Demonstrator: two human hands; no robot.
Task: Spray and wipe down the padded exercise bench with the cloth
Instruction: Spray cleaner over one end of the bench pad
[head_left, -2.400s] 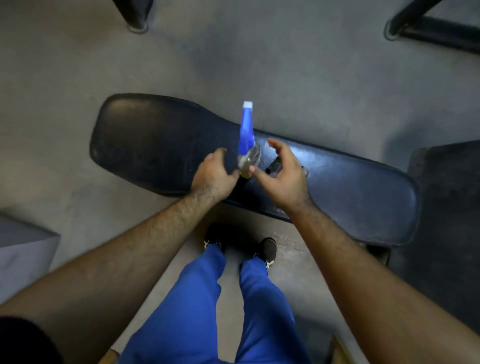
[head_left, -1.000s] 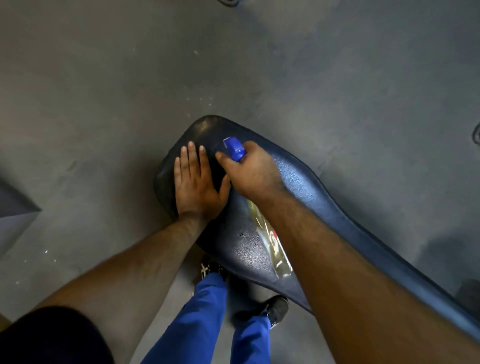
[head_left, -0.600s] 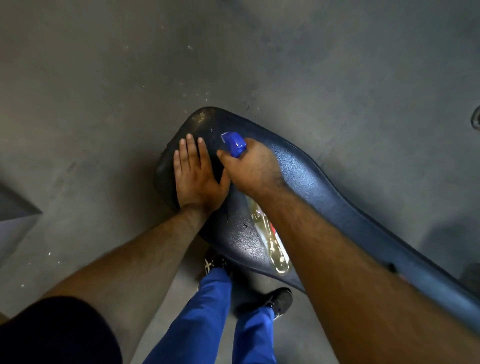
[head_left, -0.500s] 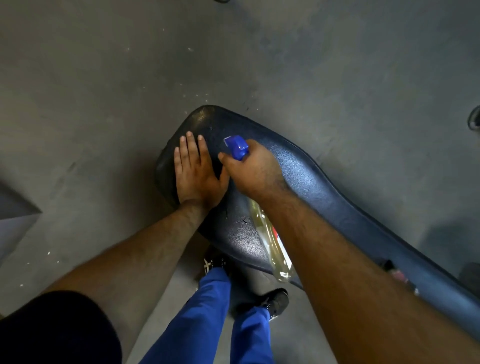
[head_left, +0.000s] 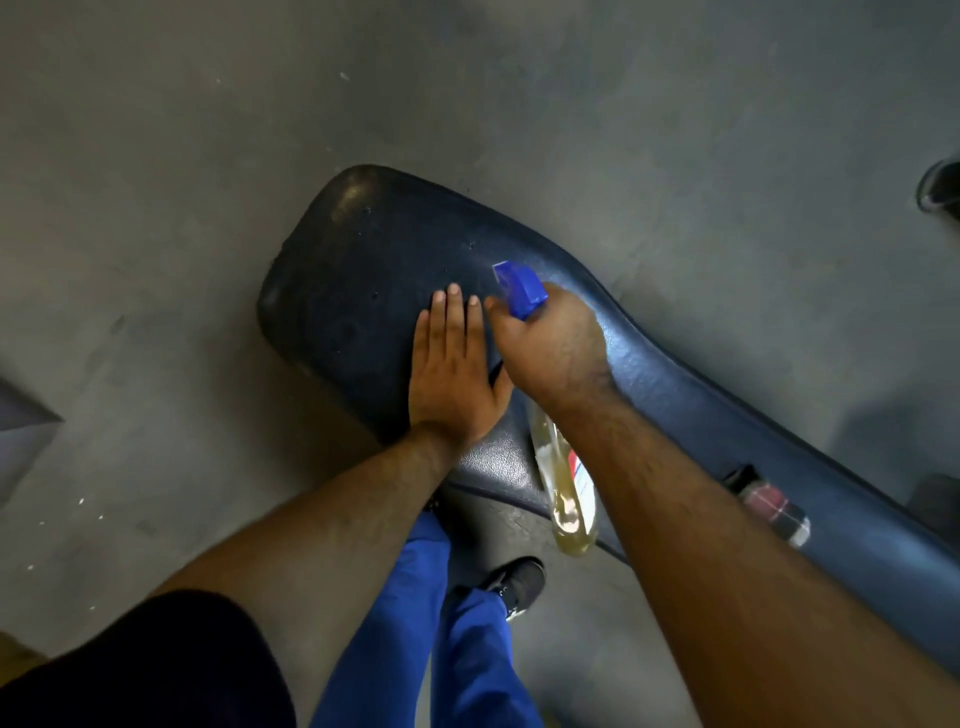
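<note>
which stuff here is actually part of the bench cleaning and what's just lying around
Part of the job:
- padded bench
- spray bottle, gripped by the right hand
- left hand, flat on the pad
- no cloth in view

Just lying about:
- small plaid-patterned object on the bench
- grey block at the floor's left edge

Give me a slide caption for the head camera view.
Right hand aims spray bottle along padded bench; left hand lies flat on it.

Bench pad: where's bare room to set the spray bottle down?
The bench pad is bare at its rounded end, beyond the left hand, which lies flat. Crowded mid-pad: right hand gripping the spray bottle; a plaid object lies further along.
</note>
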